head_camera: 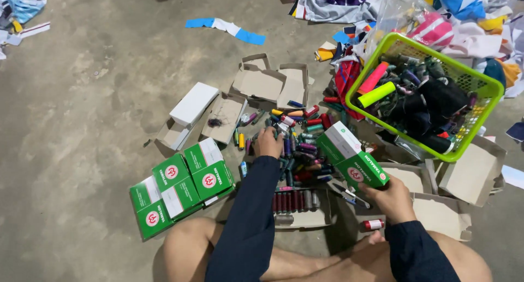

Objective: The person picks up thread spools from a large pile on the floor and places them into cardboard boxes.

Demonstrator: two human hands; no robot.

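I sit on a concrete floor with my knees at the bottom of the view. My right hand [388, 197] holds a green and white cardboard box [352, 155] by its near end, lifted above the floor. My left hand [269, 142] reaches into a heap of small thread spools [303, 140] of many colours; its fingers are curled among them, and what they grip is hidden. An open box [299, 203] with a row of dark red and grey spools lies between my arms.
Three closed green boxes [183, 186] lie stacked at left, next to empty open cartons [267, 84] and a white box [194, 103]. A lime green basket [431, 93] full of dark thread cones stands at right. Fabric scraps [349, 1] lie behind.
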